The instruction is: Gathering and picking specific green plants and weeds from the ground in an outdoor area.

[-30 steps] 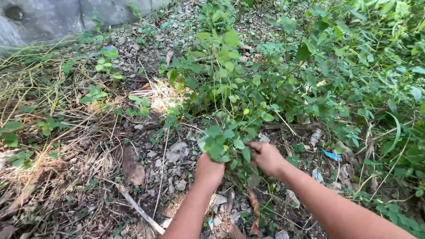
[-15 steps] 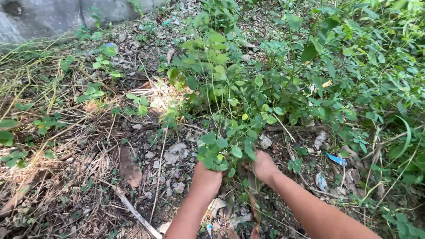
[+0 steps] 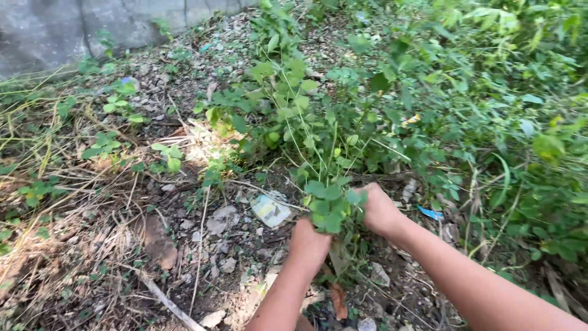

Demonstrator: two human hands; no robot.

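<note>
Both your hands are low at the base of the leafy weed [image 3: 306,135], the bushy green plant in the middle of the ground patch.

Left hand [image 3: 309,242]: clenched at the foot of the weed, knuckles up, fingers hidden behind the lowest leaf cluster [image 3: 331,205]. It looks closed around the stems, but the actual contact is covered by leaves.

Right hand [image 3: 378,210]: just right of that same leaf cluster, also clenched, thumb side against the leaves. Looks like it's grasping the lower stems, though the fingertips are out of sight.

The weed's thin stems [image 3: 309,153] fan up and away from your hands, toward the concrete wall [image 3: 73,27] at the far edge.

Around the weed:
- Pale flat scrap of litter [image 3: 270,209] on the soil just left of the base, near your left hand.
- Small blue scrap [image 3: 431,213] just right of your right hand.
- Dry brown leaf [image 3: 157,240] well left of the weed, and another brown leaf [image 3: 338,300] on the near side between your forearms.
- Dry grass [image 3: 55,184] matted far left of the weed.
- Dense green undergrowth [image 3: 502,122] fills everything right of the weed.
- Light stick [image 3: 162,297] lying on the ground left of your left forearm.
</note>
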